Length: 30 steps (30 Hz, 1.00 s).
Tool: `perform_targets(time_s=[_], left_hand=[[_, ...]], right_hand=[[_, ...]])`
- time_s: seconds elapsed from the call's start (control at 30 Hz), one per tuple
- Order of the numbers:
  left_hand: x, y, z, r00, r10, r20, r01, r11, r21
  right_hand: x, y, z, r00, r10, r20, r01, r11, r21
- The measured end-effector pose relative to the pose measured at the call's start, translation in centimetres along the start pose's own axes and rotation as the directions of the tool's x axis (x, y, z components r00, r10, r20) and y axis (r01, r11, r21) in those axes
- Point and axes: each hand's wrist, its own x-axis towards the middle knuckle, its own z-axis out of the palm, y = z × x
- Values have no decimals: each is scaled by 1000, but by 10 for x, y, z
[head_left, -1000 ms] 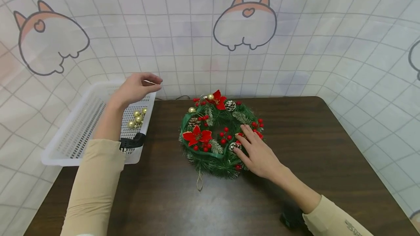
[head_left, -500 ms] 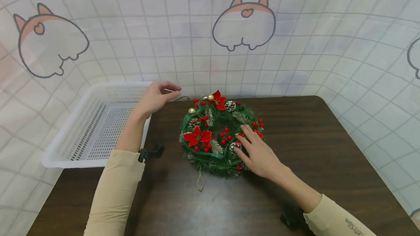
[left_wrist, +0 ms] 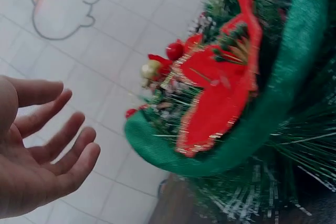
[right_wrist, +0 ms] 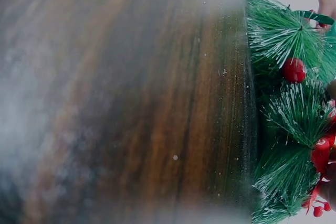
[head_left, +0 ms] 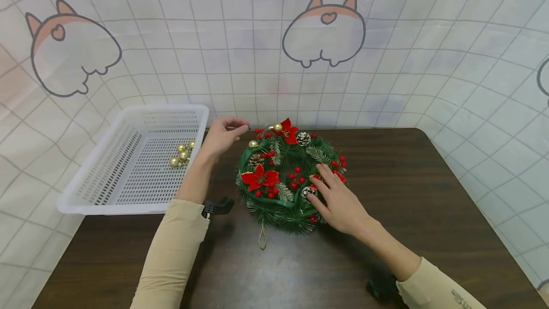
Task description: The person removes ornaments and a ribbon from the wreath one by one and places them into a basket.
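Observation:
A green Christmas wreath (head_left: 296, 217) lies on the table, decorated with red poinsettias (head_left: 259, 178), pine cones (head_left: 303, 138), red berries and a green ribbon (left_wrist: 294, 72). Two gold balls (head_left: 253, 144) show on its upper left part. My right hand (head_left: 336, 201) rests on the wreath's right side, fingers spread and fairly straight over a pine cone and a red flower. Left of the wreath hovers my left hand (head_left: 223, 135), apart from it. The left wrist view shows that hand's fingers (left_wrist: 68, 166) loosely bent, with nothing between them.
A white plastic basket (head_left: 70, 201) stands at the table's left, several gold balls (head_left: 183, 155) lying in its right part. A hanging string loop (head_left: 262, 238) pokes out from the wreath's near side. Behind the dark wooden table (head_left: 429, 204) rises a gridded cloth backdrop (head_left: 240, 61).
My left hand has moved right from above the basket to beside the wreath, uncovering the gold balls in the basket. My right hand has stayed on the wreath.

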Motion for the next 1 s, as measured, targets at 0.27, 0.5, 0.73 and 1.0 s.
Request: perform_targets(time_s=[0.27, 0.5, 0.73, 1.0], left_hand=[[4, -17, 14, 996, -83, 22, 83, 996, 15], [6, -30, 20, 988, -130, 78, 129, 991, 20], [6, -38, 19, 984, -130, 121, 119, 988, 95], [7, -44, 21, 990, -78, 120, 61, 989, 136]], right_hand=[[0, 1, 0, 1000, -2, -4, 2, 1000, 8], [0, 0, 1, 1000, -2, -8, 2, 1000, 6], [1, 0, 2, 1000, -2, -20, 2, 1000, 3], [0, 0, 2, 1000, 0, -12, 0, 1000, 2]])
